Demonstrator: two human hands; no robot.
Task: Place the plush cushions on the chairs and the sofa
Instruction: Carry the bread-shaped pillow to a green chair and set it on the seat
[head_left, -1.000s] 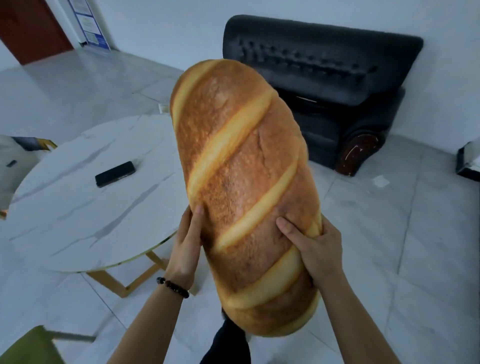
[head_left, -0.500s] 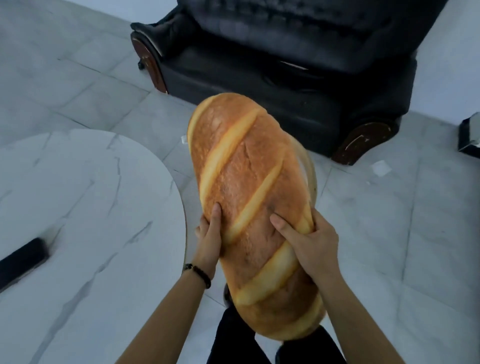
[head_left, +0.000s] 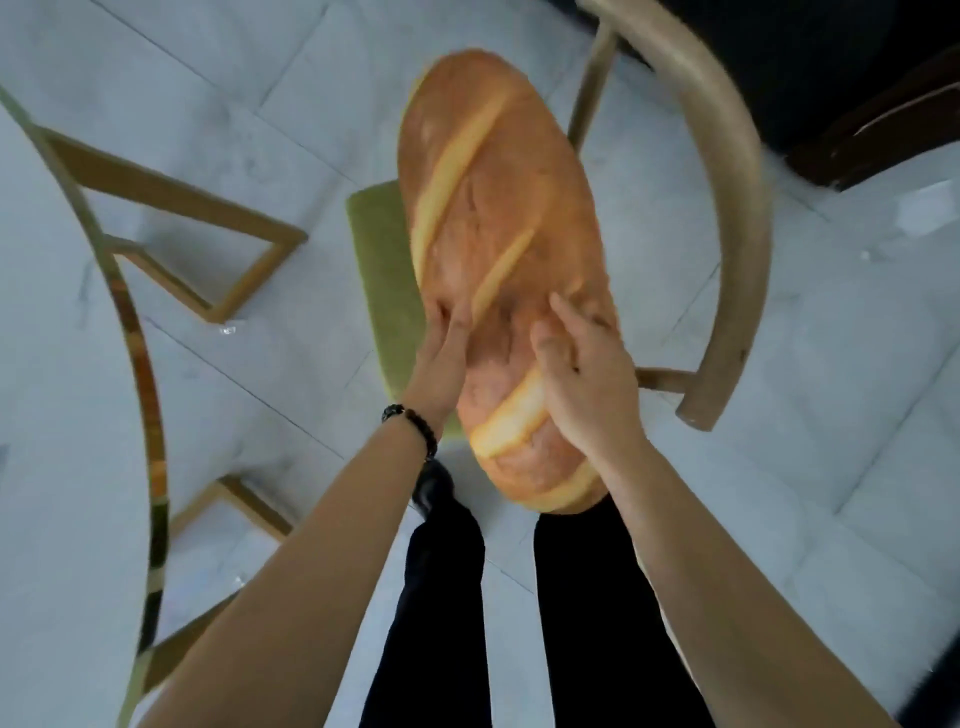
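Bread-shaped plush cushion, printed like a crusty loaf with pale diagonal slashes, sits lengthwise in the middle of the view, held in both hands above the chair. It covers most of the green seat pad, of which only the left strip shows. Whether its underside touches the pad cannot be told, as the picture is smeared by motion. The left hand holds the cushion's left flank near its lower half, fingertips sunk into the plush. The right hand grips the opposite flank, thumb laid on the printed face and fingers wrapped round the right edge. A dark beaded bracelet circles the left wrist. The chair's curved wooden backrest arcs round the cushion's right side. A round marble-look table with a gold rim fills the left. A dark sofa shows in the top right corner. Below the cushion stand legs in black trousers and one black shoe on the pale tiled floor.
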